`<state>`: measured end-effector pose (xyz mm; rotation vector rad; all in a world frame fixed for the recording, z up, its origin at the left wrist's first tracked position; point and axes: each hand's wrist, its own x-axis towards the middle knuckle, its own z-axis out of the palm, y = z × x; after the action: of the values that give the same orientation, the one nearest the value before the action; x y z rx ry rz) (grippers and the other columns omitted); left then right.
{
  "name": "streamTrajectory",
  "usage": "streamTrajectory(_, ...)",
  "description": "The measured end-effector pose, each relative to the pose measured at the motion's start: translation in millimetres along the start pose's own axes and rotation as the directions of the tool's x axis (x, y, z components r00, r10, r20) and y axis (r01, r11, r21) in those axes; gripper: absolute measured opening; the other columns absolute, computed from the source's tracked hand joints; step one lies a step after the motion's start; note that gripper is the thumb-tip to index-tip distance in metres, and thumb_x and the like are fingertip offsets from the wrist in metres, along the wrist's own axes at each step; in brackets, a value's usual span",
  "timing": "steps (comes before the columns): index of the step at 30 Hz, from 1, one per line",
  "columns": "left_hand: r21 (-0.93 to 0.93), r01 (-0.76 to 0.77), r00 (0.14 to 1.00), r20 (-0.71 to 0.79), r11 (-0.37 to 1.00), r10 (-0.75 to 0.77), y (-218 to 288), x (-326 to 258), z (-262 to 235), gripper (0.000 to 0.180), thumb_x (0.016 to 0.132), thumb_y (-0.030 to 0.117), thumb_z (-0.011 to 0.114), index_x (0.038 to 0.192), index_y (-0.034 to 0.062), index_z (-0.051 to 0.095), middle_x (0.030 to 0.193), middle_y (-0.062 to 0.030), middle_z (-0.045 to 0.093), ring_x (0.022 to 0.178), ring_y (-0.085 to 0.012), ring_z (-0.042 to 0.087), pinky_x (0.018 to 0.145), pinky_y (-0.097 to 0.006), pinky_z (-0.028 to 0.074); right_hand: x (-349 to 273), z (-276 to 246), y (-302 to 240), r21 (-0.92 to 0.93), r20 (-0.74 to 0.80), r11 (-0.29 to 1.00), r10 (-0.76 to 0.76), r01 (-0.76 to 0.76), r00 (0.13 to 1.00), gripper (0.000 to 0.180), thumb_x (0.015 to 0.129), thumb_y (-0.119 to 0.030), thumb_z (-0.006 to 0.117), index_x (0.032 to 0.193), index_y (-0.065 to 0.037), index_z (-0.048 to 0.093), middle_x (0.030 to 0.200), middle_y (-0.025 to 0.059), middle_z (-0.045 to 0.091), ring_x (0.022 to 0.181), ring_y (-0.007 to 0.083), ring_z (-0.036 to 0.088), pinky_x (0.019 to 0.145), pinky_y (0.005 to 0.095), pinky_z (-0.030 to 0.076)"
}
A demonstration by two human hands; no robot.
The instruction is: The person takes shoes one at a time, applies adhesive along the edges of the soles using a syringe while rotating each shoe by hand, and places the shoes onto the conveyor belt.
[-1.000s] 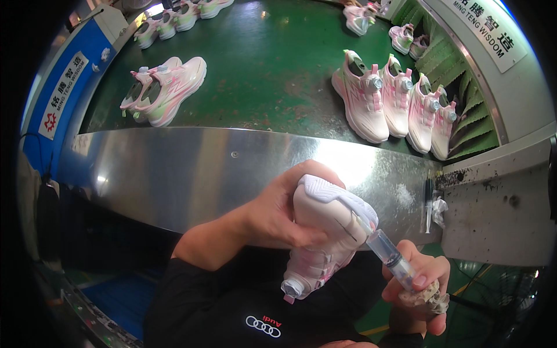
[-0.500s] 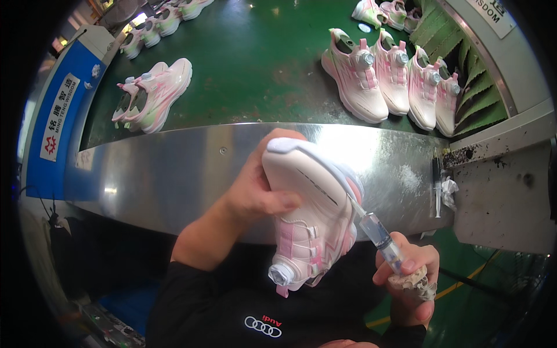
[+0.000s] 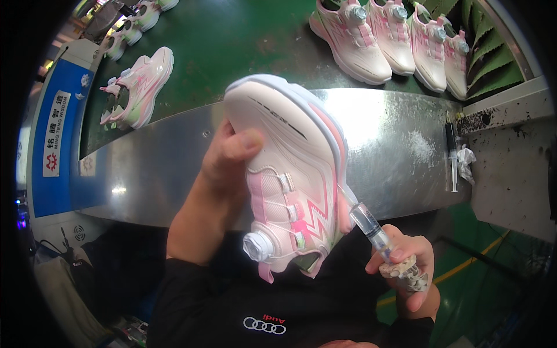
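My left hand (image 3: 229,152) grips a pale pink and white sneaker (image 3: 290,139) by its toe end, thumb over the upper and the other fingers hidden behind. The shoe is tilted, toe up, with its dial closure low on the left and its sole edge to the right. In my right hand (image 3: 409,261) is a clear syringe (image 3: 371,230), its plunger end wrapped in crumpled pale material. The syringe's thin tip meets the seam between upper and sole on the shoe's right side; whether it touches cannot be made out.
A metal ledge (image 3: 151,165) borders the green conveyor belt (image 3: 232,40). Several similar sneakers (image 3: 354,46) stand at the far right, and a pair (image 3: 139,87) at the left. A second syringe (image 3: 451,153) and crumpled white paper (image 3: 465,163) lie on the ledge's right end.
The sneaker has turned and moved up and left in view, showing more of its side. The syringe tip has shifted along the sole seam toward the heel. The view has shifted too.
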<state>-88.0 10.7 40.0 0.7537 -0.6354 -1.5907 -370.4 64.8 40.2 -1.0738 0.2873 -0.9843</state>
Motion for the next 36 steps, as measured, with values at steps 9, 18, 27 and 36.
streamTrajectory(9,-0.137,0.061,0.991,0.128,0.989,-0.044,-4,12,-9,0.048,0.079,0.024,0.058,0.116,-0.0047,0.048,0.105,-0.0176,0.059,0.092,-0.0246,0.062,0.080,-0.035,0.053,-29,2,2,0.025,-0.081,0.993,0.118,-0.116,0.990,0.070,0.062,-0.044,0.080,0.109,0.002,0.056,0.085,0.0152,0.065,0.073,0.0179,0.055,0.065,0.0283,0.033)
streamTrajectory(18,-0.224,0.135,0.984,0.142,0.965,-0.105,-8,23,-29,0.048,0.083,0.030,0.056,0.115,-0.0063,0.048,0.104,-0.0184,0.060,0.092,-0.0249,0.062,0.079,-0.035,0.052,-45,-14,9,-0.052,0.004,0.998,0.030,-0.030,1.000,0.070,0.061,-0.043,0.081,0.109,0.001,0.057,0.087,0.0127,0.066,0.071,0.0173,0.057,0.062,0.0278,0.031)
streamTrajectory(27,-0.133,0.171,0.980,-0.077,0.976,-0.182,-7,28,-19,0.048,0.081,0.033,0.058,0.114,-0.0014,0.050,0.105,-0.0158,0.061,0.092,-0.0247,0.062,0.082,-0.038,0.051,-57,-13,20,0.036,-0.110,0.997,0.075,-0.072,0.991,0.067,0.060,-0.037,0.082,0.110,0.000,0.057,0.087,0.0119,0.066,0.070,0.0151,0.050,0.062,0.0267,0.032)
streamTrajectory(36,0.197,0.306,0.927,-0.287,0.932,-0.243,20,-5,-69,0.056,0.083,0.038,0.054,0.121,-0.0032,0.045,0.111,-0.0201,0.057,0.096,-0.0320,0.060,0.087,-0.045,0.049,-48,-18,30,-0.041,-0.116,0.996,0.068,-0.073,0.991,0.062,0.061,-0.035,0.082,0.109,-0.002,0.058,0.090,0.0055,0.064,0.070,0.0148,0.046,0.063,0.0265,0.035)
